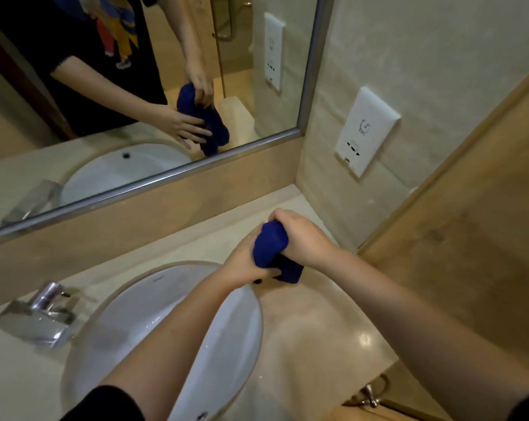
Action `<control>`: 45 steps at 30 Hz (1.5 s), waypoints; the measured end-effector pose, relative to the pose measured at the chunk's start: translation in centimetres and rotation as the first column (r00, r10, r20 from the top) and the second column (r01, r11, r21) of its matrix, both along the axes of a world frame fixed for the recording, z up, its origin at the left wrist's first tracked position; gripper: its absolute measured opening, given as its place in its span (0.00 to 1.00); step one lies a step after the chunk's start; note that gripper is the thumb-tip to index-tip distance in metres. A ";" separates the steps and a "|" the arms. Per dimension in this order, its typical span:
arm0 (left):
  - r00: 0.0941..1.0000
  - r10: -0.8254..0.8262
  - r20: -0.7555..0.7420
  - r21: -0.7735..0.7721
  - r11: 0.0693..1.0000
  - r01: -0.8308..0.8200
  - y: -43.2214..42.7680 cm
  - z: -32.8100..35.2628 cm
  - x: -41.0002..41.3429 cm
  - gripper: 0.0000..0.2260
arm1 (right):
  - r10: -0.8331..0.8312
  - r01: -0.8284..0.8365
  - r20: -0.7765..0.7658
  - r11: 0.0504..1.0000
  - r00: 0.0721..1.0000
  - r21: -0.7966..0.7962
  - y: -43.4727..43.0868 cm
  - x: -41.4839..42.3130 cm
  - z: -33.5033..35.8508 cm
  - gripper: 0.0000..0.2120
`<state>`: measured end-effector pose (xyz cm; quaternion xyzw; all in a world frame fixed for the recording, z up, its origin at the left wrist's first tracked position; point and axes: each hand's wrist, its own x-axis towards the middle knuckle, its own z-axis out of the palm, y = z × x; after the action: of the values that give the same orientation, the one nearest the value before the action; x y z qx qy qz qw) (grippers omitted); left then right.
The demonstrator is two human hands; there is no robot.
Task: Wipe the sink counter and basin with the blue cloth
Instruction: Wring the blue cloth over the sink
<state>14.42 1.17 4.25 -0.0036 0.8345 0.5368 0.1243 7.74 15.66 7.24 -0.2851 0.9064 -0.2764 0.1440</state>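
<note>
The blue cloth [272, 247] is bunched up and held in the air above the right rim of the white oval basin [154, 323]. My right hand [305, 238] grips its top from the right. My left hand [245, 262] holds its lower part from the left. The beige counter [312, 329] runs around the basin and to its right. Both forearms reach over the basin and hide part of it.
A chrome faucet [41, 314] stands left of the basin. A large mirror [135, 86] covers the back wall above a beige splashback. A white socket plate [366, 132] sits on the right wall. A wooden panel [469, 238] bounds the counter's right side.
</note>
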 end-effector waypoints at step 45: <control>0.982 -0.038 0.185 -0.679 0.717 0.156 0.6 -15.4 -17.4 0.30 | -0.078 0.190 -0.219 0.808 0.973 0.557 0.2 -13.7 -17.2 0.33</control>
<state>-2.94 1.78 -11.12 -0.0482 0.9607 0.1781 0.2075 -5.98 15.90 -10.01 -0.1880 0.9746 0.0278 0.1182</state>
